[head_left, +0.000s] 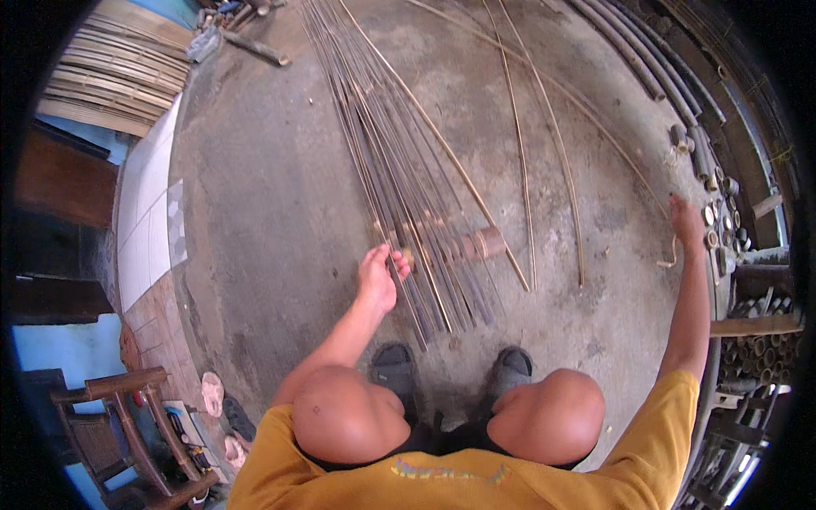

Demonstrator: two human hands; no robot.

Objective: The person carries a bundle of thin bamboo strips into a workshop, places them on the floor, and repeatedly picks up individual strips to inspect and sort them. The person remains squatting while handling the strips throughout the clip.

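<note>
On the concrete floor before me lies a spread bundle of long, thin bamboo strips. Their near ends rest over a short brown bamboo tube lying crosswise. My left hand is at the left side of the bundle, with thumb and fingers pinched on a strip near its close end. Far out to the right, my right hand has its fingers closed, at the end of a long pale bamboo strip that curves away across the floor. A small curled piece hangs just below that hand.
Two separate strips lie right of the bundle. Bamboo poles and cut tube pieces line the right side. Stacked slats, a wooden chair and pink slippers are at left. My sandalled feet are close to the strip ends.
</note>
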